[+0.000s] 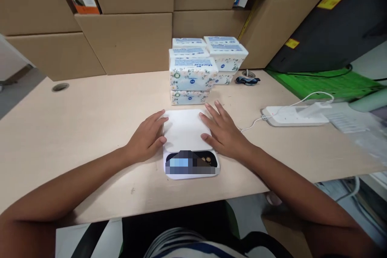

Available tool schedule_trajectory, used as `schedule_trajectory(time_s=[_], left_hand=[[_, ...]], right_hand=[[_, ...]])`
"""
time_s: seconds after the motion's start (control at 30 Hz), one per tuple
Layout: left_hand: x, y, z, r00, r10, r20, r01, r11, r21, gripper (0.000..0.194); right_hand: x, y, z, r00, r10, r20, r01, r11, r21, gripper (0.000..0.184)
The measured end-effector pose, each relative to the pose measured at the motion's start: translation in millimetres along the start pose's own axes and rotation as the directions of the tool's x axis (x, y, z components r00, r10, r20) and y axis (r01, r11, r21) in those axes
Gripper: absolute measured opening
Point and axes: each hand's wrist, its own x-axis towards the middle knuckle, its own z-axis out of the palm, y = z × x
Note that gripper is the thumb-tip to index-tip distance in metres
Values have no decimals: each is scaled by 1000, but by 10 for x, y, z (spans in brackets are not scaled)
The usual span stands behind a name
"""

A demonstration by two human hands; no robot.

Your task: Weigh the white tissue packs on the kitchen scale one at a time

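Note:
A white digital kitchen scale (187, 131) lies flat on the table before me, its display panel toward my body and partly pixelated. My left hand (148, 137) rests at the scale's left edge, fingers apart, fingertips touching or very near its side. On the other side, my right hand (225, 133) is spread, with the thumb and a fingertip over the platform's right edge. Neither hand grips anything. Just beyond the scale stand stacked packs of tissues (192, 78) in floral white wrapping.
Cardboard boxes (127, 44) form a wall behind the pale table (99, 117). To the right lie a white power strip (296, 116) with a cable, a green mat (320, 88) and clear plastic packaging (365, 133). A dark hair tie or cord (248, 81) sits near the tissues.

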Motion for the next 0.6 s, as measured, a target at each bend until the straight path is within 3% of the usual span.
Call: schedule_trajectory(time_s=[0.2, 0.3, 0.4, 0.5, 0.57, 0.6], left_hand=[[2, 23, -47, 976, -216, -12, 212, 967, -144, 91], [16, 5, -59, 927, -371, -58, 353, 914, -198, 94], [78, -20, -22, 870, -470, -151, 428, 871, -243, 97], [284, 78, -92, 772, -596, -220, 504, 786, -359, 107], [541, 261, -313, 669, -703, -240, 552, 687, -473, 103], [700, 383, -475, 645, -736, -205, 562, 638, -526, 100]], right_hand=[[63, 76, 83, 994, 85, -63, -76, 989, 127, 96], [102, 88, 92, 981, 147, -127, -124, 977, 172, 100], [102, 67, 47, 932, 219, -288, -180, 971, 154, 101], [122, 64, -31, 846, 219, -486, -171, 975, 142, 100], [220, 58, -89, 774, 229, -590, -126, 969, 210, 101], [310, 39, -119, 741, 280, -610, -120, 950, 289, 102]])
